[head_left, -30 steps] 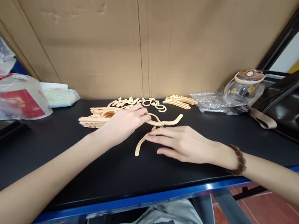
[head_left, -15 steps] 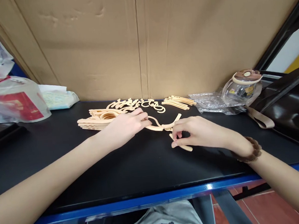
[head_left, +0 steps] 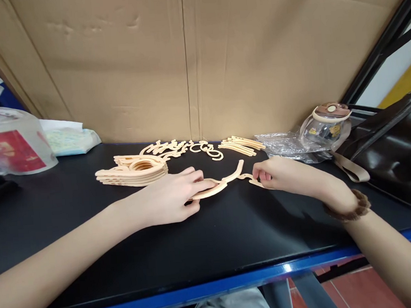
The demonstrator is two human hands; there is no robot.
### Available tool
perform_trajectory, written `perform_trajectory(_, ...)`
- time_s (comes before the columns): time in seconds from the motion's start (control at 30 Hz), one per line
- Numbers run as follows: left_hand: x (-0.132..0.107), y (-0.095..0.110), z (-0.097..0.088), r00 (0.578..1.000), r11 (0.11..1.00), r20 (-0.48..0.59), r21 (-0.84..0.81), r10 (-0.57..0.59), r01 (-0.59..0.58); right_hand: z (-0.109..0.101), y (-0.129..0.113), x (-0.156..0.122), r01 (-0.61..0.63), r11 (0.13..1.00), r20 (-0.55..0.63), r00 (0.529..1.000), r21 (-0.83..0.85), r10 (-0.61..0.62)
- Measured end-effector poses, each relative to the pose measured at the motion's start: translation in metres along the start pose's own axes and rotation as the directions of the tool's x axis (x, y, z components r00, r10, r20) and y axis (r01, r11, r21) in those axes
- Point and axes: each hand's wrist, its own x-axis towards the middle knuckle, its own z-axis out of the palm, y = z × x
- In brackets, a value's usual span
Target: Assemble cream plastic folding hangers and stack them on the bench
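Curved piece [head_left: 222,185], pale and thin, lies low over the middle of the black surface [head_left: 199,254]. Its near end is pinched in my left hand [head_left: 170,202], and its far tip rises toward the right. That grip is clenched on it, thumb on top and fingers underneath. My right hand [head_left: 289,178] has closed its fingertips on a small piece [head_left: 255,180] of the same material, just beside the curved piece's raised end. I cannot tell whether the two pieces touch.

Farther back lie a stack of flat cutouts [head_left: 132,171], a row of small loose shapes [head_left: 182,148] and a bundle of thin strips [head_left: 242,144], all in front of the cardboard wall [head_left: 183,56]. To the right are crumpled clear wrap [head_left: 283,143], a lidded bottle [head_left: 326,125] and a dark bag [head_left: 397,148]. A red-printed plastic bag [head_left: 9,150] sits far left.

I judge the main risk to be breakage. The curved piece looks slender, so twisting it or forcing the two pieces together at an angle could snap it. The surface looks smooth, so a loosened pinch could let either piece skid away. A wide sweep of my left forearm could also scatter the stack.
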Motion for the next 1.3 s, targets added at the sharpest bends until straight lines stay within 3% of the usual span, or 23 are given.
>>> perform_trajectory(0.27, 0.0, 0.004, -0.005, 1.0, 0.997, 0.026, -0.071, 0.015, -0.013, 0.002, -0.003, 0.003, -0.049, 0.998, -0.068, 0.997, -0.05, 0.046)
perform_trajectory(0.47, -0.001, 0.006, -0.01, 0.998, 0.989, 0.042, -0.144, 0.041, -0.034, 0.008, 0.002, 0.005, -0.03, 0.993, -0.045, 0.999, -0.112, 0.025)
perform_trajectory(0.63, -0.004, 0.005, -0.013, 0.998, 0.973, 0.015, -0.223, 0.06, -0.055, 0.007, 0.016, 0.006, -0.045, 0.989, -0.04, 0.998, -0.142, 0.039)
perform_trajectory(0.77, -0.003, 0.0, -0.005, 0.998, 0.964, -0.02, -0.257, 0.067, -0.07, -0.001, 0.018, 0.006, -0.053, 0.995, -0.077, 0.996, -0.079, 0.047)
perform_trajectory(0.9, 0.002, -0.005, 0.001, 0.994, 0.987, -0.096, -0.14, 0.061, -0.074, -0.005, 0.016, 0.007, 0.0, 1.0, -0.152, 0.988, -0.013, -0.002)
perform_trajectory(1.07, 0.014, 0.005, -0.001, 0.972, 0.991, -0.231, 0.107, -0.05, 0.077, 0.0, 0.005, 0.01, 0.124, 0.986, -0.166, 0.981, 0.115, -0.105)
perform_trajectory(1.17, 0.029, 0.022, 0.004, 0.958, 0.983, -0.253, 0.088, -0.132, 0.159, 0.002, 0.001, 0.011, 0.207, 0.953, -0.187, 0.968, 0.221, -0.167)
perform_trajectory(1.3, 0.056, 0.038, 0.018, 0.944, 0.96, -0.189, 0.014, -0.271, 0.279, 0.002, 0.004, 0.011, 0.233, 0.935, -0.172, 0.966, 0.266, -0.192)
